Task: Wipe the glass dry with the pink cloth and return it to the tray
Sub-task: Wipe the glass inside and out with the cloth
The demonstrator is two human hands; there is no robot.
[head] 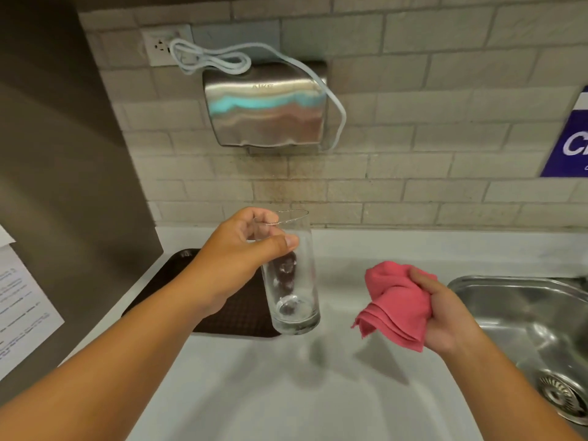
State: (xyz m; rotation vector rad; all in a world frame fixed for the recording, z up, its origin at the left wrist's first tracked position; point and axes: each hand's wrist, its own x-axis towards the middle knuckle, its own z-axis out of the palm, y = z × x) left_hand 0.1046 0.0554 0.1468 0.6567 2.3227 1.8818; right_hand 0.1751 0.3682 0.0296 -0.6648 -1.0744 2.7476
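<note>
Setting: pale brick-tiled wall (pixel 413 154) rose behind a white counter (pixel 286 393), seen from above by a head-worn camera.
Wall items: a steel hand dryer (pixel 265 109) hung at the far centre, its pale cord (pixel 216 60) looped up to a socket (pixel 162 44) at the far left; part of a blue sign (pixel 569 138) showed at the right edge.
Left side: a brown panel (pixel 63 154) stood at the left, with a printed sheet of paper (pixel 22 300) fixed low on it; the print was too blurred to read.
Tray: a dark brown tray (pixel 241 310) lay on the counter at the left, partly hidden by the left forearm.
Glass: a tall clear glass (pixel 291 281) was upright, lifted over the tray's right edge and apparently not touching it; it looked empty.
Left hand: the left hand (pixel 241 256) gripped the glass near its rim, thumb on the near side and fingers curled around the far side, clamped on the glass.
Cloth: a pink cloth (pixel 397 300) was bunched and folded, hanging in the air above the counter, to the right of the glass and well apart from it.
Right hand: the right hand (pixel 445 316) held the cloth, fingers closed around its right side with the thumb on top.
Sink: a steel sink (pixel 525 313) sat at the right, its drain strainer (pixel 560 394) showing at the near right.
</note>
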